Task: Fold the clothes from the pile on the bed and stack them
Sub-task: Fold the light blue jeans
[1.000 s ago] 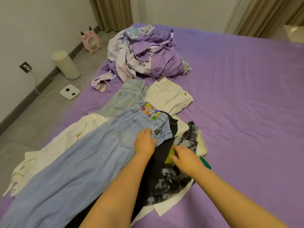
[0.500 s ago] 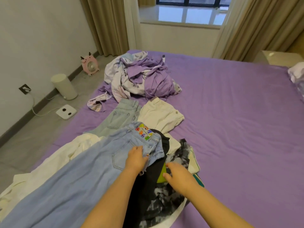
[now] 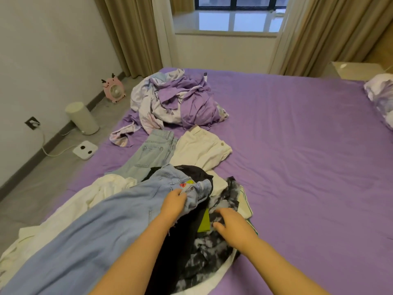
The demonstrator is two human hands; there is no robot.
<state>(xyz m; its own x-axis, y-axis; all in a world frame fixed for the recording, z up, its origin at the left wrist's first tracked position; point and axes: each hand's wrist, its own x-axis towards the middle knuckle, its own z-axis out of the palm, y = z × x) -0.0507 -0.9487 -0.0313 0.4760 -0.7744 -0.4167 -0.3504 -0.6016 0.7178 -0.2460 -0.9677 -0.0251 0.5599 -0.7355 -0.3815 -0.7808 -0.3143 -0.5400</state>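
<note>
Our left hand (image 3: 174,204) grips the bunched waistband of the blue jeans (image 3: 102,228). Our right hand (image 3: 232,227) rests, fingers loosely curled, on the tie-dye garment (image 3: 209,250) on the purple bed (image 3: 297,167).

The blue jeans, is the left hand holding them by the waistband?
Yes, the left hand bunches the waistband end of the blue jeans, lifting it off the black garment.

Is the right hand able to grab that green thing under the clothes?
Probably yes. The right hand rests on the black-and-white garment right beside the green thing, whose near strip lies bare. Dark clothing covers its left edge, so it may need tugging.
</note>
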